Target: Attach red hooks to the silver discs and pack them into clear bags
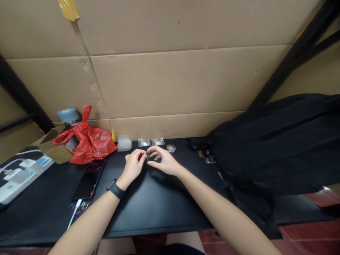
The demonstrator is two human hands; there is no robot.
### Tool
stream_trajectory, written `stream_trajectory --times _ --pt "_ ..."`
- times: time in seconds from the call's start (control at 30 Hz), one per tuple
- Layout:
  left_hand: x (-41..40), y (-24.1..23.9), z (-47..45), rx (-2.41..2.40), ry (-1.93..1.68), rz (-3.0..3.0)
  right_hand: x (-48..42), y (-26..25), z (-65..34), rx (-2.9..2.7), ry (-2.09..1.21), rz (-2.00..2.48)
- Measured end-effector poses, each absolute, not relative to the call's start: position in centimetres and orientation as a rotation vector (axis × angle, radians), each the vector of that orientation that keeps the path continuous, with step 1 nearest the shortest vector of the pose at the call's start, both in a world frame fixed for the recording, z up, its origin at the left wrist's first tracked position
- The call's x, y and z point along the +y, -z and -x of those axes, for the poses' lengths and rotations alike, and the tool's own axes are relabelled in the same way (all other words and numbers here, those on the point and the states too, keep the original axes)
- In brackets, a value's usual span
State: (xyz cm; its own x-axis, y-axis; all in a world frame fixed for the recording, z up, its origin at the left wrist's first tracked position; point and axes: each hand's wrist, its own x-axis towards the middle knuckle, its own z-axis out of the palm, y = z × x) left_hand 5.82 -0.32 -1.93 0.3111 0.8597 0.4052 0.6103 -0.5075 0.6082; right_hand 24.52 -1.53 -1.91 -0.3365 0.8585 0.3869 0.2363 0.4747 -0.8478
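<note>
Above the black tabletop, my left hand [135, 163] pinches a small round disc [148, 156] between thumb and fingers. The disc has a dark rim and is seen nearly edge-on; its exact kind is too small to make out. Something red [140, 156] shows between the left fingers, mostly hidden. My right hand [166, 161] curves round the disc from the other side, thumb at its lower edge and forefinger at its upper edge, the other fingers spread. Just behind the hands lie two clear packets [145, 142] with round pieces inside, and a small clear round item [171, 148].
Left of the hands are a stack of clear plastic pieces [124, 143], a red plastic bag [94, 141], a cardboard box [57, 148], a phone [89, 180], keys [84, 206] and a power strip [25, 179]. A black backpack [276, 145] fills the right. Cardboard [170, 85] walls the back.
</note>
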Motion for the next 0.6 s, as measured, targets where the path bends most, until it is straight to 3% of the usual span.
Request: stream_trajectory --times 0.3,0.6 --pt "-0.04 2.59 -6.07 1.04 -1.215 -2.137 -1.7 1.39 -24.56 -1.872 -0.69 0.919" --pt "-0.26 2.46 -6.22 1.082 -1.205 -2.092 -1.95 1.58 -23.89 -1.758 -0.739 0.911"
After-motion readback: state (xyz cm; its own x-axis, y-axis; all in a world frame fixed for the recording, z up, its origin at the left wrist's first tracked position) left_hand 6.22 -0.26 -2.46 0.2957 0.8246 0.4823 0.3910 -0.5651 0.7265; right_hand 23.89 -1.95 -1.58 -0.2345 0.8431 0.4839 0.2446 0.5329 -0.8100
